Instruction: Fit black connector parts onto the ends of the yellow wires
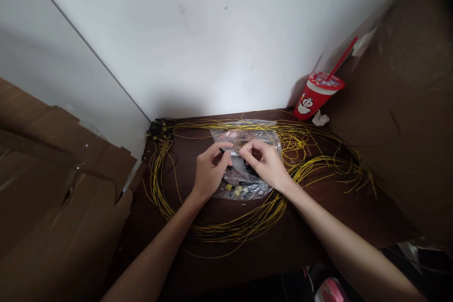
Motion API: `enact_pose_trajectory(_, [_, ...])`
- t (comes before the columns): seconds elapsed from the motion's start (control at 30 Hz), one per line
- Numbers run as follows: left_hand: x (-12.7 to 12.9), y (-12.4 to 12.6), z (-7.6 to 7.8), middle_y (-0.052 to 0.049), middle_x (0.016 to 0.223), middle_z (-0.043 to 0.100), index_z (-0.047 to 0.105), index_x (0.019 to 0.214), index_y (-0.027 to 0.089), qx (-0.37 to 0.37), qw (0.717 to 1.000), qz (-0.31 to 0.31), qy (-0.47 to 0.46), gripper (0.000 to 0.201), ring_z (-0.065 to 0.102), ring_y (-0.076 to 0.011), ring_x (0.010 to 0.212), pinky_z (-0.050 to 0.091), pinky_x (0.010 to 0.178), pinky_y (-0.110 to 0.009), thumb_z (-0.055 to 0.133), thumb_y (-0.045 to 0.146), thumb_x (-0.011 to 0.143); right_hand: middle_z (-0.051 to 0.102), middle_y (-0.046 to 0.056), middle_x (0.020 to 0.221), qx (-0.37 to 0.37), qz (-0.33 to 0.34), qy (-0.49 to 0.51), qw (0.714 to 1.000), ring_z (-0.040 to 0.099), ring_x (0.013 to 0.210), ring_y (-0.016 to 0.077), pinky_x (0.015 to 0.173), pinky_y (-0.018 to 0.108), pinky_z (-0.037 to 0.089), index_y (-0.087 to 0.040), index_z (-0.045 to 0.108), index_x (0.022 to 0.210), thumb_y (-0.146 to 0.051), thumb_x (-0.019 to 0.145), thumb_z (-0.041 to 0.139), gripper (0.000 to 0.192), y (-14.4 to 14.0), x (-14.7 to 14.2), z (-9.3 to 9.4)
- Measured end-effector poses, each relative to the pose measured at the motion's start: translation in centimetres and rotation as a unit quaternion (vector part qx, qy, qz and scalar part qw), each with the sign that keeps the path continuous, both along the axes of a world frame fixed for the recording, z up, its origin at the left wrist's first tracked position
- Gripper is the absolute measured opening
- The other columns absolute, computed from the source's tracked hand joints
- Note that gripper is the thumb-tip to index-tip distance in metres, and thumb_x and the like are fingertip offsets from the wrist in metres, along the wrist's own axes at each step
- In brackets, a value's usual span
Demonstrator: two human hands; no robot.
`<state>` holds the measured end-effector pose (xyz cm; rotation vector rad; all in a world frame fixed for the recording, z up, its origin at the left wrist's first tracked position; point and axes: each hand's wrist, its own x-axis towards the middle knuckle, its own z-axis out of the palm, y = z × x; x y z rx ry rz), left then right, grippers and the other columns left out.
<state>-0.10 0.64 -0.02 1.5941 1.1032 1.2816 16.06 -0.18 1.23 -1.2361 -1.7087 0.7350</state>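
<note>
Far out to the left of my fingers lies flattened brown cardboard, propped against the white wall. Nearer in, at the table's back left corner, a cluster of small black connectors sits where the yellow wires bunch together; those wires loop in a wide coil all around my hands, on the dark wooden table.

My left hand is just left of centre, fingers curled in, thumb and forefinger pressed together on a small dark piece at their tips. What the piece is I cannot tell; it is too small and dim.

Under and between both hands lies a clear plastic bag with small black and yellow parts showing through it near my wrists. The bag rests inside the ring of wire, touching the tabletop.

My right hand sits just beside the left, fingertips nearly meeting it. Its thumb and forefinger are pinched together over the bag's upper part; whether they grip the plastic or another small part, I cannot make out. The other fingers are folded loosely.

Well to the right of my fingers, back against the wall, stands a red cup with a lid and a red straw, and a crumpled white scrap lies at its foot.
</note>
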Motion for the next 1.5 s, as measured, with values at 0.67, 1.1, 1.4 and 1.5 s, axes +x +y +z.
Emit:
enact_pose_trajectory(0.67, [0.2,-0.2,0.3,0.002,0.051,0.064,0.069,0.076,0.016,0.024,0.999,0.011,0.039,0.007,0.057,-0.0090,0.044,0.044,0.045,-0.017,0.062,0.019,0.077,0.060,0.002,0.070,0.045,0.001,-0.044,0.998,0.053,0.064,0.0125,0.061,0.025,0.040,-0.017,0.060,0.074,-0.025,0.087,0.055,0.016,-0.3,-0.2,0.3])
enact_pose_trajectory(1.1, [0.2,-0.2,0.4,0.003,0.047,0.060,0.067,0.071,0.016,0.019,0.999,-0.001,0.042,0.009,0.051,-0.0077,0.042,0.040,0.044,-0.018,0.061,0.019,0.076,0.057,0.002,0.076,0.081,0.044,-0.066,0.994,0.053,0.071,0.0135,0.068,0.026,0.041,-0.019,0.058,0.080,-0.024,0.091,0.051,0.014,-0.4,0.1,0.5])
enact_pose_trajectory(1.4, [0.3,-0.3,1.1,0.005,0.045,0.053,0.061,0.059,0.016,-0.074,0.995,-0.048,-0.050,0.015,0.039,-0.0048,0.039,0.030,0.042,-0.019,0.058,0.018,0.073,0.055,0.001,0.077,0.098,0.079,-0.062,0.990,0.051,0.072,0.0132,0.068,0.026,0.040,-0.019,0.058,0.083,-0.023,0.091,0.051,0.011,-0.5,0.1,0.8])
enact_pose_trajectory(1.5, [0.3,-0.3,1.1,0.005,0.046,0.053,0.061,0.059,0.016,-0.081,0.995,-0.032,-0.052,0.013,0.041,-0.0050,0.040,0.030,0.041,-0.019,0.059,0.017,0.072,0.056,0.000,0.074,0.099,0.073,-0.054,0.991,0.050,0.069,0.0123,0.065,0.025,0.040,-0.018,0.060,0.083,-0.022,0.089,0.054,0.009,-0.6,0.1,0.8])
